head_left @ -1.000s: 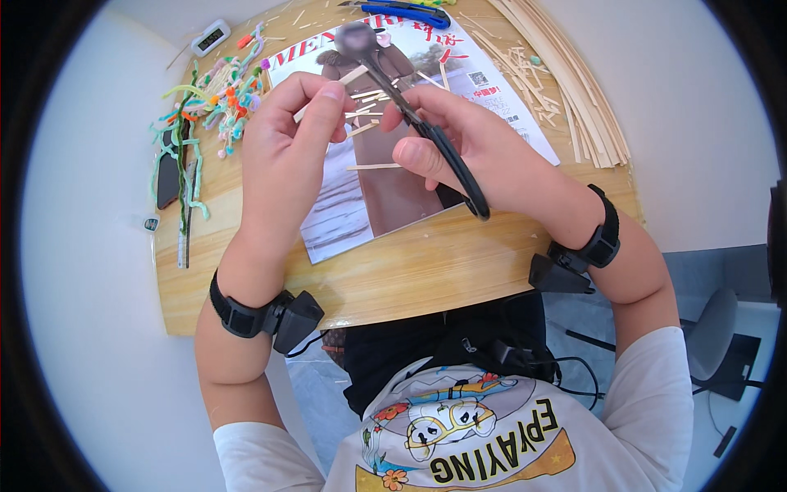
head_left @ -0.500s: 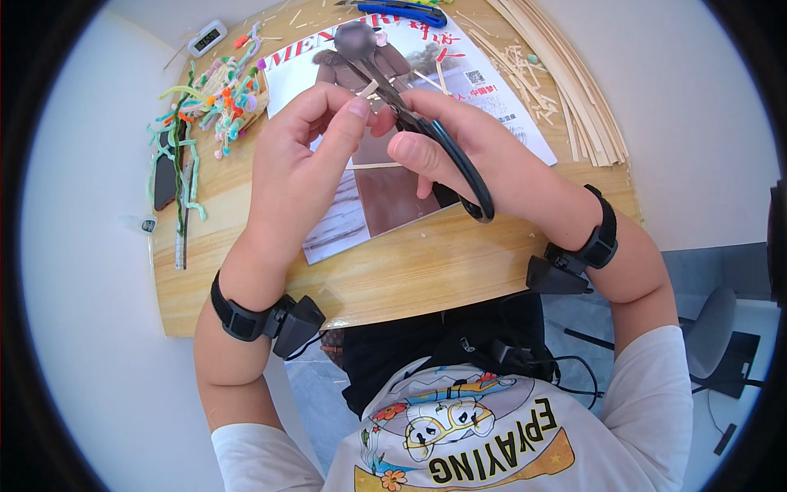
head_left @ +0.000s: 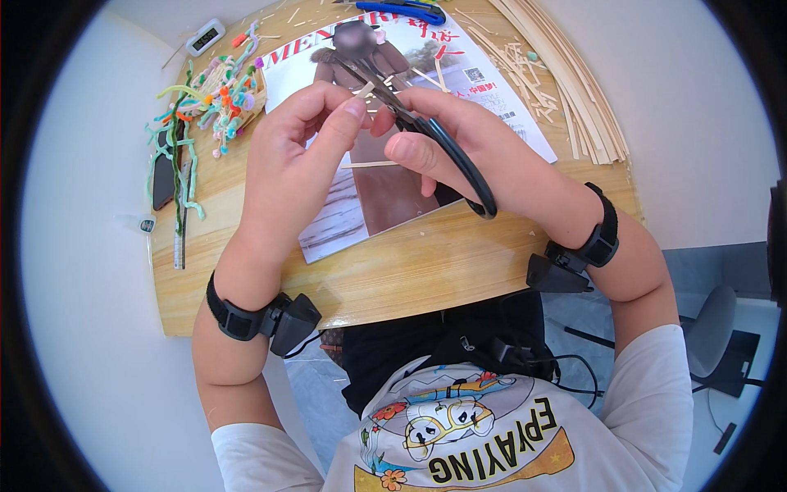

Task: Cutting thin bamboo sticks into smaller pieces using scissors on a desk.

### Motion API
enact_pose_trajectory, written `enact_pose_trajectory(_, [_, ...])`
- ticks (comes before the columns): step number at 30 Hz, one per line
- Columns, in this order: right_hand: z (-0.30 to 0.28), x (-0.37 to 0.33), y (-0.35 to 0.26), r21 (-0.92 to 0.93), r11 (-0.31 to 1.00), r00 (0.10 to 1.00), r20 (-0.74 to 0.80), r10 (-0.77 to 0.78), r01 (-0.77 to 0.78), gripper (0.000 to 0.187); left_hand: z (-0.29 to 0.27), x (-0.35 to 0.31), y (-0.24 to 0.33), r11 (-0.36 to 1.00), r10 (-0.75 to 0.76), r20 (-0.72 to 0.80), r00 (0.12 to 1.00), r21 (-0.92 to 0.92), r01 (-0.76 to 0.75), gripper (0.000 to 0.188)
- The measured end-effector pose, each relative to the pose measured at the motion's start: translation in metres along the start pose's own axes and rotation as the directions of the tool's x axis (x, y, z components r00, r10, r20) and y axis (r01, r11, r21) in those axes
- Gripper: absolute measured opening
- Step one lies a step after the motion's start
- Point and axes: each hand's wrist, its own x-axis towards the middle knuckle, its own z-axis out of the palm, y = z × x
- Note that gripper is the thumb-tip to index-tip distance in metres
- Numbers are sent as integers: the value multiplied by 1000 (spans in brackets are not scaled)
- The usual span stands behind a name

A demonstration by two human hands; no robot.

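Observation:
My right hand (head_left: 459,135) is closed around a pair of scissors (head_left: 455,156) with dark handles, its blades pointing up and to the left. Between thumb and forefinger, my left hand (head_left: 307,143) pinches a small pale wooden strip (head_left: 366,89) that reaches the scissor blades. Beneath both hands lies a magazine (head_left: 328,221) with a person on its cover. Several cut wooden pieces rest on it, among them a thin stick (head_left: 373,165) below my hands. Parts of the fingers of both hands are hidden behind the thumbs and scissors.
Long wooden strips (head_left: 586,107) and cut scraps (head_left: 525,78) lie at the right of the table (head_left: 393,287). A blue utility knife (head_left: 402,11) is at the far edge. On the left are coloured pipe cleaners with pompoms (head_left: 225,102), a small digital clock (head_left: 205,38), a phone (head_left: 165,176) and a ruler (head_left: 180,238).
My left hand has shifted very slightly to the left, and the magazine has slid a little that way. Both hands keep their grip.

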Motion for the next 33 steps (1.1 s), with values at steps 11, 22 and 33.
enact_pose_trajectory(11, [1,1,2,9,1000,999,-20,-25,25,46,-1,1,0,998,-11,16,1000,-57,12,17])
enact_pose_trajectory(22, [1,1,3,35,999,1000,-17,-22,22,46,-3,2,0,996,-28,34,999,-84,31,18])
enact_pose_trajectory(33, [-1,1,2,-1,1000,1000,-9,-16,16,40,-8,4,0,998,-26,75,997,-60,30,17])
